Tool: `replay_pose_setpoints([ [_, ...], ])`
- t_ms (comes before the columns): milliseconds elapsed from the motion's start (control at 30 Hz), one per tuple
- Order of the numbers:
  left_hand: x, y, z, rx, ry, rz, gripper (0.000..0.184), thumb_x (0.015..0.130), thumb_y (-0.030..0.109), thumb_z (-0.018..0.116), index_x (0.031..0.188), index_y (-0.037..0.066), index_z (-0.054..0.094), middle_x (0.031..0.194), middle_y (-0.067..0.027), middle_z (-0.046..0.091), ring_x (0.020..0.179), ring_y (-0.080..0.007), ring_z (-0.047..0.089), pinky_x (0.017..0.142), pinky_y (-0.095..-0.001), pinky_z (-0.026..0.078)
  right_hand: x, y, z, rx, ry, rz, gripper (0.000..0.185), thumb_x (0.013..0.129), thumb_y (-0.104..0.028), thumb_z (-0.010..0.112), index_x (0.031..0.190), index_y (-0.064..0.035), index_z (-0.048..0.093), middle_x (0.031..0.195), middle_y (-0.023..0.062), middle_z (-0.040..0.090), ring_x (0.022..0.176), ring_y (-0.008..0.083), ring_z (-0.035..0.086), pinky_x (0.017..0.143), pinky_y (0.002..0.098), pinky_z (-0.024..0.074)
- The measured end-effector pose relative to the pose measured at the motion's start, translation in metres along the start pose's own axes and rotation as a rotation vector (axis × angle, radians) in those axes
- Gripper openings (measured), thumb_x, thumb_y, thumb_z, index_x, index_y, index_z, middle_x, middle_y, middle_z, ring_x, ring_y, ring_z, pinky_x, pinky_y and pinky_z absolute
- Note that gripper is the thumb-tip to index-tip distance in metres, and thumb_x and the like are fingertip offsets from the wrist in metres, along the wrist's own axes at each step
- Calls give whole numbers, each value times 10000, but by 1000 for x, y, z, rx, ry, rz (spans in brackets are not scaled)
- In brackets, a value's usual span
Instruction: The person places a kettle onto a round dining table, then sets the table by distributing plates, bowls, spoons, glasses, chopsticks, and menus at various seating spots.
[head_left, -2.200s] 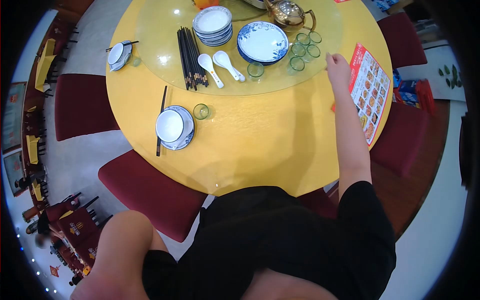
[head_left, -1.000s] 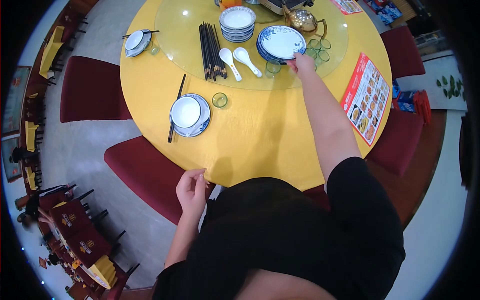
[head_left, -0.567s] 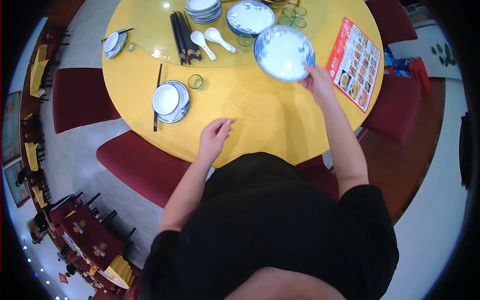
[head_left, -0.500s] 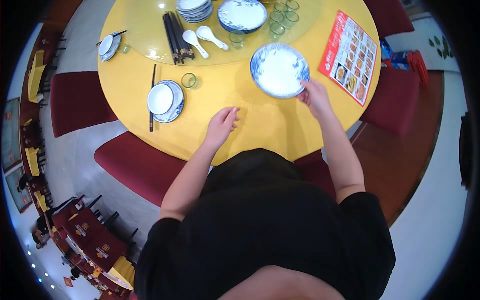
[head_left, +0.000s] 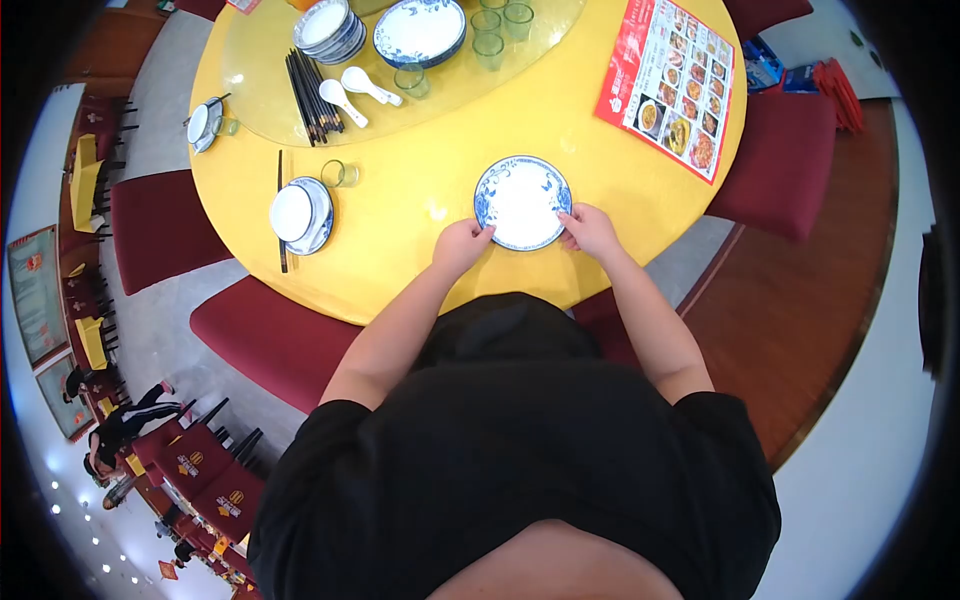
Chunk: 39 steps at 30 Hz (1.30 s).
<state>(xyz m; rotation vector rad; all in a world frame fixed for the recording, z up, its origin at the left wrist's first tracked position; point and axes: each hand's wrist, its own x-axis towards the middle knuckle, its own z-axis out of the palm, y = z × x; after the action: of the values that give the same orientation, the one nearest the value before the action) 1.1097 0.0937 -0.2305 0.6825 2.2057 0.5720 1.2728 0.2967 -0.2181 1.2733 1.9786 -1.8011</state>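
A white plate with a blue floral rim [head_left: 522, 203] lies at the near edge of the yellow round table [head_left: 420, 235]. My left hand [head_left: 464, 246] pinches its left rim, and my right hand [head_left: 590, 232] grips the right rim, thumb on top. To the left, a white bowl [head_left: 292, 213] sits on a small plate beside black chopsticks [head_left: 282, 220] and a green glass [head_left: 338, 174]. The stack of larger blue-patterned plates [head_left: 420, 30] stands farther back on the glass turntable [head_left: 250, 90].
On the turntable are a chopstick bundle [head_left: 312, 100], white spoons [head_left: 345, 103], stacked small dishes [head_left: 328, 30] and several green glasses [head_left: 488, 47]. A red-bordered menu [head_left: 672, 85] lies at right. Dark red chairs [head_left: 275, 335] surround the table; a person [head_left: 118, 428] is far left.
My right hand has taken a plate off the stack and brought it to the near table edge. My left hand has come up and closed on its left rim.
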Motion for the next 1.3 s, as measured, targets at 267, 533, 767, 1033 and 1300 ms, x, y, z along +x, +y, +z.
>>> replay_pose_setpoints([
  [267, -18, 27, -45, 38, 237, -48, 397, 864, 396, 601, 740, 20, 633, 683, -153, 626, 634, -302, 603, 603, -392, 468, -12, -16, -26, -409, 357, -232, 375, 860, -358, 613, 707, -16, 591, 624, 129, 609, 534, 239, 587, 553, 371, 457],
  [533, 78, -37, -217, -195, 743, 22, 324, 886, 324, 593, 813, 15, 655, 706, -133, 642, 651, -258, 629, 600, -360, 463, 45, -152, 23, 58, 175, -502, 272, 878, -250, 618, 756, -10, 577, 615, 78, 596, 529, 150, 573, 520, 305, 436],
  [767, 189, -73, -389, -198, 775, -90, 475, 880, 475, 517, 854, 32, 687, 762, -138, 680, 770, -269, 665, 722, -368, 495, 193, -384, 121, -41, 33, -680, 330, 870, -339, 618, 815, -14, 637, 658, 75, 637, 584, 138, 624, 555, 286, 483],
  [1033, 233, -84, -440, 23, 596, -107, 537, 836, 536, 524, 832, 25, 690, 819, -172, 676, 844, -308, 652, 783, -406, 491, 294, -449, 218, -496, 137, -450, 546, 841, -534, 537, 839, -10, 689, 768, 149, 682, 781, 283, 661, 737, 397, 499],
  [1300, 245, -84, -447, 39, 591, -43, 419, 776, 396, 547, 843, 7, 688, 860, -176, 676, 846, -318, 648, 783, -392, 500, 294, -465, 225, -705, 202, -576, 384, 819, -370, 547, 931, -38, 704, 936, 177, 672, 904, 339, 631, 805, 433, 492],
])
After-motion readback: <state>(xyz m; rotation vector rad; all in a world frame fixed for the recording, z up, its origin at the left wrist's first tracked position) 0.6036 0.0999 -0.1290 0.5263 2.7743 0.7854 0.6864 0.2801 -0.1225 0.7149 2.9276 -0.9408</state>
